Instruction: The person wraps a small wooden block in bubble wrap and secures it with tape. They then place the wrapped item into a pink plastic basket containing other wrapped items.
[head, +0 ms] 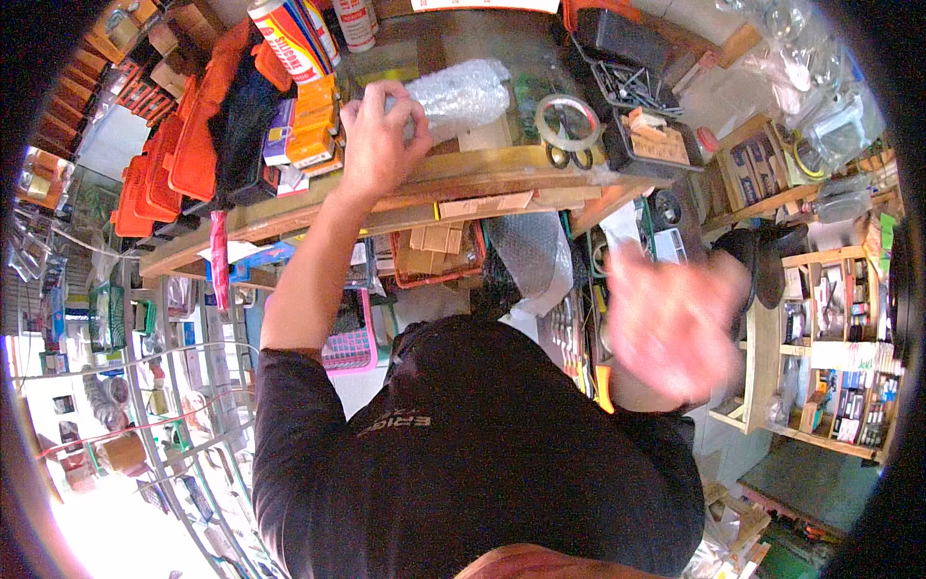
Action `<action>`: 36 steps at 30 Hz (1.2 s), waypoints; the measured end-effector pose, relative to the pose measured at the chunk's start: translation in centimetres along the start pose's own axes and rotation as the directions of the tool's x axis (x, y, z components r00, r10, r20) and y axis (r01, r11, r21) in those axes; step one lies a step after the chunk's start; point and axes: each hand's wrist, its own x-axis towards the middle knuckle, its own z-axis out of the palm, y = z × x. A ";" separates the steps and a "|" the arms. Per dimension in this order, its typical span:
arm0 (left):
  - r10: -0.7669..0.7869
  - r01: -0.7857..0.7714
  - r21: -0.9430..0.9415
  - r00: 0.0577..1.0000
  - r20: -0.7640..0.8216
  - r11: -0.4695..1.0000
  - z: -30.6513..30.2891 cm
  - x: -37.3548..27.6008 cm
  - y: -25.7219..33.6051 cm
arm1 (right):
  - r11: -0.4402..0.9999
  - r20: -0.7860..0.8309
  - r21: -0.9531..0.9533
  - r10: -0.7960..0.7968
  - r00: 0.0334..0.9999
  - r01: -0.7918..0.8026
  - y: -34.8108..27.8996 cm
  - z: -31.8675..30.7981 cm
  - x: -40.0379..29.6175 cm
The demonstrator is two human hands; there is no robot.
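On the glass-topped wooden counter [506, 161] lies a roll-shaped bundle of bubble wrap [463, 90]. My left hand [385, 137] has its curled fingers on the bundle's left end, gripping it. Raised off the counter at the right, my right hand [669, 326] is blurred; its fingers look spread, and nothing shows in it. A roll of clear tape [568, 121] rests to the right of the bundle, partly over the dark handles of scissors [569, 157]. Small orange boxes [315, 119] are stacked just left of my left hand.
Behind the boxes stands a silicone sealant tube [289, 40]. Black trays with metal fasteners [629, 85] and wooden pieces [655, 137] are at the right. Below the counter hang a sheet of bubble wrap [532, 253] and, further left, a pink basket [351, 351]. Orange bins [192, 145] line the left.
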 end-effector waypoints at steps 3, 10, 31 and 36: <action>-0.009 0.009 -0.011 1.000 -0.026 1.000 0.0 -0.2 0.5 | 0.963 -0.448 0.005 0.244 0.860 -0.270 7.4 -0.9 0.2; 0.044 -0.045 -0.018 0.997 -0.059 0.999 -0.5 -0.5 1.2 | 0.911 -0.552 0.079 0.379 0.743 -0.406 17.5 -2.3 1.5; -0.105 0.098 -0.151 0.994 -0.034 0.984 -0.8 -0.3 1.4 | 0.880 -0.524 0.134 0.452 0.722 -0.455 20.1 -3.0 3.4; -0.085 0.093 -0.165 0.995 0.052 0.982 -0.9 0.1 0.9 | 0.881 -0.508 0.171 0.463 0.726 -0.442 20.2 -3.1 3.6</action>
